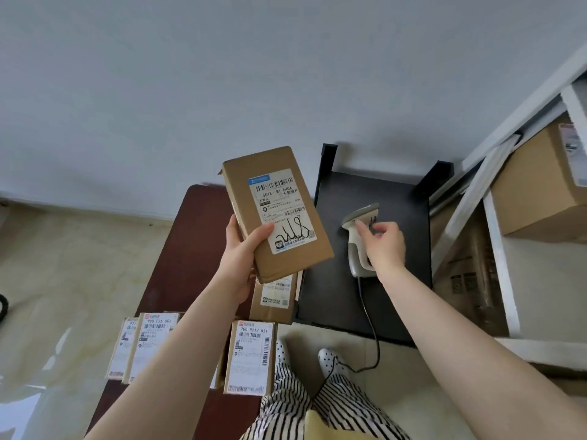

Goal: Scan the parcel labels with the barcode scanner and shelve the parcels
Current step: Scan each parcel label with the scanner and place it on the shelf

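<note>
My left hand (243,252) holds a flat brown cardboard parcel (286,242) up in the air, label facing me, with handwriting on the white label (282,211). The thumb lies over the label's lower left edge. A beige barcode scanner (355,249) lies on the small black table (330,281) to the right of the parcel. My right hand (386,246) sits right over the scanner's handle, fingers apart and slightly curled, fingertips at its neck, not closed around it.
Three labelled parcels (251,357) (152,344) (276,300) lie on the dark brown table (187,249) below my left arm. The scanner's cable (371,325) runs down to the floor. A white shelf frame (495,249) at right holds a large cardboard box (536,185).
</note>
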### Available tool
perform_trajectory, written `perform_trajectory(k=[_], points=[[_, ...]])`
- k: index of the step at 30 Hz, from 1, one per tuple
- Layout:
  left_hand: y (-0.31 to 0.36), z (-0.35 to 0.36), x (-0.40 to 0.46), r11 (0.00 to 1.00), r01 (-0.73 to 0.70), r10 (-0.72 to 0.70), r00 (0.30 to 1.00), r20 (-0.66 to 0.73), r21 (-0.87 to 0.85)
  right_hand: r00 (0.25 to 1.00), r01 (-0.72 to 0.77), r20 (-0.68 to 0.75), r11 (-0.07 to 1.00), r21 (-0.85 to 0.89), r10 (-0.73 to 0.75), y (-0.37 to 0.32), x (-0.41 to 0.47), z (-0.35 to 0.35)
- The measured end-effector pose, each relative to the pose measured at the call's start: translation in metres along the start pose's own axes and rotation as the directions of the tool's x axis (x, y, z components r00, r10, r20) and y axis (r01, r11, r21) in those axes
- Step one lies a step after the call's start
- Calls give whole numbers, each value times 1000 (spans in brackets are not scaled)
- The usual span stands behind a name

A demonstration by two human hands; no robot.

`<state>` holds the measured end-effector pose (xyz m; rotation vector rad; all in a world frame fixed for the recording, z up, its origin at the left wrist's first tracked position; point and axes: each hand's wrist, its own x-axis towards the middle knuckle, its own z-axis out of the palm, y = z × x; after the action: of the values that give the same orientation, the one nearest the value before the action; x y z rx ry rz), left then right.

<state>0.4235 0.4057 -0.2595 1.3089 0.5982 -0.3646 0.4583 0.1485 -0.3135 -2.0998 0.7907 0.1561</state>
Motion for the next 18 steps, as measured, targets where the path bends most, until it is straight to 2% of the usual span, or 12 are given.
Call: perform_trajectory(k=[1, 3, 5, 7, 9, 12, 18], points=[[1, 3, 1, 1000, -7, 7, 1000, 25, 2, 999, 26, 31, 995, 100, -29, -8, -9, -2], [4, 10, 3, 999, -28, 26, 995, 94, 24, 976, 5, 203, 949, 316, -73, -27, -32, -8], [6, 19, 1, 997, -53, 41, 983, 177, 60, 902, -69, 414, 904, 421, -124, -38, -55, -15], [7, 27, -5, 993, -72, 48, 969, 244, 89, 818, -140, 550, 867, 479, -172, -33, -72, -20], [3, 36, -21, 986, -93, 49, 955, 292, 136, 778, -183, 595, 833, 522, -202, -17, -84, -31], [-4, 45, -48, 972, -99, 18, 933, 359, 211, 765, -225, 608, 798, 559, -210, 11, -104, -56], [-46, 55, -122, 923, -37, -133, 904, 406, 383, 742, -292, 654, 806, 514, -148, 93, -167, -97]])
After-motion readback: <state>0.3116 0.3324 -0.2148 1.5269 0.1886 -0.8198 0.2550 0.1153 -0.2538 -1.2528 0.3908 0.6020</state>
